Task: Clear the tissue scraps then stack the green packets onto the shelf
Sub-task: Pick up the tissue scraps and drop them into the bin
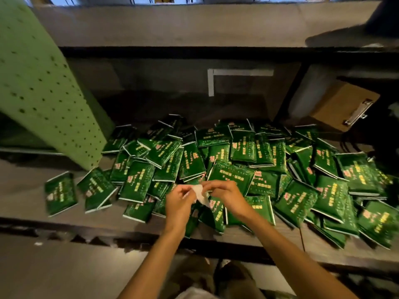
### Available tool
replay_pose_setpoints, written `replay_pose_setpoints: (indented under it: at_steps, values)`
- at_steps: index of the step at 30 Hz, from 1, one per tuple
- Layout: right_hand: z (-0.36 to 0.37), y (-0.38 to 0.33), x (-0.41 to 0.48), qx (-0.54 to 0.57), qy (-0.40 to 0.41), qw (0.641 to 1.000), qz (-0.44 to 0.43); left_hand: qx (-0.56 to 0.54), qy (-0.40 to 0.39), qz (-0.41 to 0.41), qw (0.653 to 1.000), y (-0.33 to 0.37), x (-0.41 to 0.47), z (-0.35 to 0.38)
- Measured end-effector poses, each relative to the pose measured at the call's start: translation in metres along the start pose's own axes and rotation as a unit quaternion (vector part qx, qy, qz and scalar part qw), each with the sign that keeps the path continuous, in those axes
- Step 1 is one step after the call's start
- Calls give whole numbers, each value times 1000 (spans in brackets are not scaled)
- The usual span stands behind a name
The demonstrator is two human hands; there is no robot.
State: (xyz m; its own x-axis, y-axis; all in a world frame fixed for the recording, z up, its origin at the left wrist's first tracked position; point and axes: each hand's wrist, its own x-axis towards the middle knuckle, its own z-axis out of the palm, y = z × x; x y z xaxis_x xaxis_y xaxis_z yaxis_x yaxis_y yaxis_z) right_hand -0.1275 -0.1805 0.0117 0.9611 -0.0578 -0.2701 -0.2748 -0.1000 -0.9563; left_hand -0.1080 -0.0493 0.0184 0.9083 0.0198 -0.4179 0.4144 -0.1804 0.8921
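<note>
Pinching a small white crumpled tissue scrap (199, 194) between both hands: left hand (178, 199) grips its left edge with curled fingers and thumb, and right hand (226, 194) grips the right edge the same way. The scrap is held just above the near middle of the pile.

Under and around the hands is a loose heap of flat dark green rectangular packets with yellow print (237, 160). They overlap, unsorted, spread left to right over the dark wooden shelf board (23, 197), with a few strays at near left. Behind them the dark back panel carries a grey tape corner mark (212, 80). A pale green perforated panel (43, 87) stands far left, and a brown clipboard with metal clip (345, 104) lies far right.

Step, as I judge it: clearing tissue, stacking not begun. No other scraps are plainly visible. The next move calls for carrying the scrap clear of the pile and discarding it, then squaring the packets into stacks.
</note>
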Motion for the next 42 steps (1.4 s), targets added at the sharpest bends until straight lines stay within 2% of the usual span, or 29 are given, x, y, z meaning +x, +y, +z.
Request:
replay_pose_setpoints:
  at_steps: [3,7,9,11,15,20,24,30,34,39,42]
  values:
    - [-1,15,-12,-11,13,999,-34,-11,-2,32,999,-11,-7,3]
    - [-12,38,-32,-30,22,995,-89,-7,-56,105,993,-18,-16,18]
    - [-17,52,-41,-80,75,983,-144,11,-100,163,981,-26,-24,29]
    - [-23,61,-47,-111,151,965,-183,23,-124,220,967,-33,-29,38]
    - [-50,94,-74,-155,296,906,-258,37,-170,322,931,-60,-46,73]
    - [-79,134,-124,-174,405,846,-301,31,-203,438,875,-97,-75,122]
    - [-88,171,-176,-174,470,809,-307,21,-218,492,843,-133,-113,152]
    - [-101,249,-260,-170,539,784,-255,86,-288,464,833,-207,-171,204]
    - [-116,319,-299,-146,573,792,-153,170,-339,418,826,-265,-191,243]
    - [-117,416,-332,-114,594,796,1,310,-431,326,782,-332,-199,279]
    - [-115,465,-345,-107,575,807,75,401,-470,289,731,-370,-196,300]
